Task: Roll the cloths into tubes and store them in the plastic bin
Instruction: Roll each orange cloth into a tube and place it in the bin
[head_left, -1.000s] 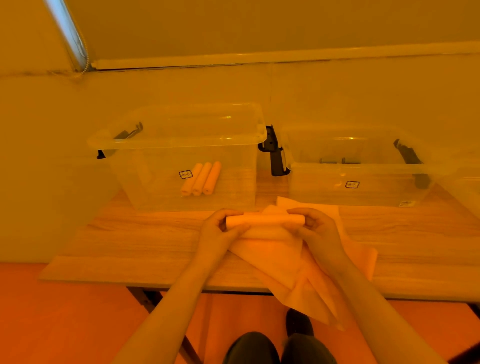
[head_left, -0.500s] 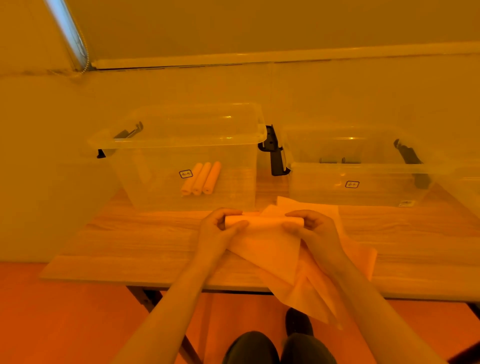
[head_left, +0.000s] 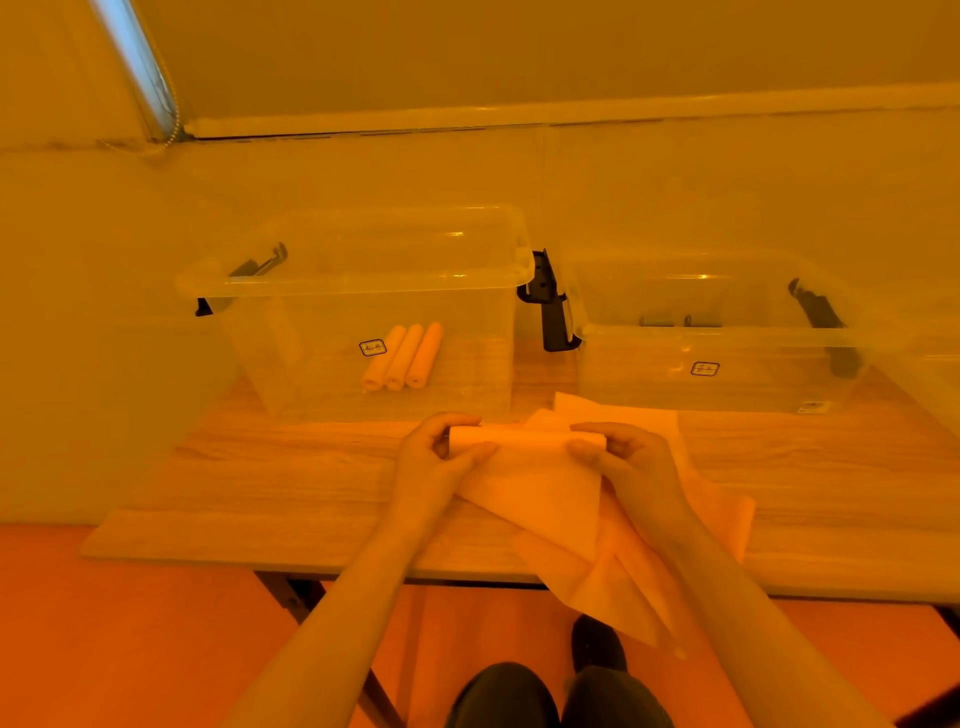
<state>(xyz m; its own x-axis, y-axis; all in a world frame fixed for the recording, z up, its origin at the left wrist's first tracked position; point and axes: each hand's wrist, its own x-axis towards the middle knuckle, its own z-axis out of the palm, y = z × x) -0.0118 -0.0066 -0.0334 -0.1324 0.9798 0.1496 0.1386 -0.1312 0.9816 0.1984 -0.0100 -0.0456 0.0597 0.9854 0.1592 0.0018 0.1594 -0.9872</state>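
Wooden table (head_left: 291, 483), both hands' grip unchanged, cloth (head_left: 535, 483) less rolled than before

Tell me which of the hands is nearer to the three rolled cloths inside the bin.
Left. The left hand grips the cloth roll's left end, just in front of the bin holding the three rolled cloths. The right hand grips the right end, farther off to the right.

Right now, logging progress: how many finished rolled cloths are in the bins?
3, side by side on the floor of the left bin: rolls at and. The right bin shows none.
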